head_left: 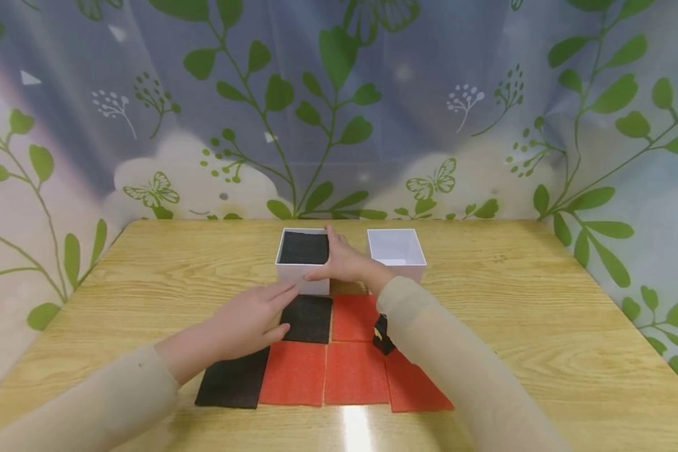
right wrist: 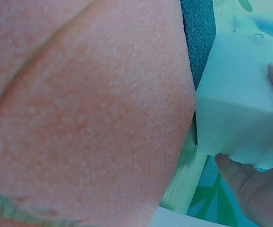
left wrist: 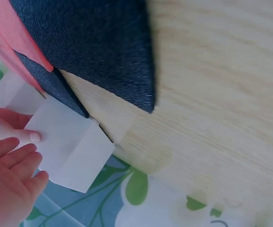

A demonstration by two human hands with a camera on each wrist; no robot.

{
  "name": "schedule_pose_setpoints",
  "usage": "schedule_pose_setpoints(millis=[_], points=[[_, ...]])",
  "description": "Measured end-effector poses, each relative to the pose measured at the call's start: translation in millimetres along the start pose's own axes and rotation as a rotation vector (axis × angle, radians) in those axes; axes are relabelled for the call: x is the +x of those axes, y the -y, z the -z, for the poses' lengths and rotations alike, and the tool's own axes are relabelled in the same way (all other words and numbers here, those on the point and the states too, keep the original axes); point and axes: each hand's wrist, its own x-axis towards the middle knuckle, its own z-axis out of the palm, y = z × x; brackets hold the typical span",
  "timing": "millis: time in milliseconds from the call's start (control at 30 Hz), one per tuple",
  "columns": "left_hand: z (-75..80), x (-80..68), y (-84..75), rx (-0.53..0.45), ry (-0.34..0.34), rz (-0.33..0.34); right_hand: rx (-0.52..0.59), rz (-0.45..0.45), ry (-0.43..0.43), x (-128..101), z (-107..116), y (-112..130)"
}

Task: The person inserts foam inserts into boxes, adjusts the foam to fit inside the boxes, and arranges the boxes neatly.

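Note:
A white square box (head_left: 303,279) stands left of centre with a black felt square (head_left: 304,248) inside. My right hand (head_left: 344,258) grips this box at its right side, thumb at the front wall and another finger along the far right corner. In the right wrist view, finger and thumb lie on two sides of the box (right wrist: 240,94). My left hand (head_left: 254,317) hovers before the box with fingers straight, over the felt squares. The left wrist view shows that hand (left wrist: 11,189) holding nothing, near the box wall (left wrist: 65,137).
To the right stands a second white box (head_left: 397,248). In front lie two black felt squares, one (head_left: 307,319) near the box and one (head_left: 234,380) at front left, beside several red felt squares (head_left: 357,373). A patterned curtain (head_left: 339,125) hangs behind the wooden table (head_left: 542,326).

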Motion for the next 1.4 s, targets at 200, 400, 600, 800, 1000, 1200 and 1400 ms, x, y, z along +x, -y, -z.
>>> schedule_pose_setpoints(millis=[200, 400, 600, 800, 1000, 1200, 1400], points=[[1.2, -17.2, 1.9, 0.016, 0.08, 0.022, 0.003, -0.013, 0.007, -0.2, -0.6, 1.3], [4.5, -30.5, 3.7, 0.045, 0.089, 0.004, 0.01, -0.016, 0.007, -0.5, -0.1, 1.4], [8.9, -38.5, 3.8, 0.024, 0.122, 0.038, 0.018, -0.021, 0.002, -1.9, 0.9, 0.4], [6.9, -48.9, 2.2, -0.012, 0.21, 0.085, 0.031, -0.01, 0.014, -2.6, 1.2, 1.1], [2.7, -59.9, 1.8, -0.041, 0.31, 0.088, 0.03, -0.01, 0.018, -1.7, 1.1, 0.7], [0.0, -70.3, 0.4, -0.1, 0.406, 0.099, 0.019, -0.007, 0.012, 1.3, -1.1, -1.8], [-2.8, -77.1, -0.1, -0.133, 0.429, 0.14, 0.025, -0.014, 0.006, 1.0, -1.0, -1.5]])
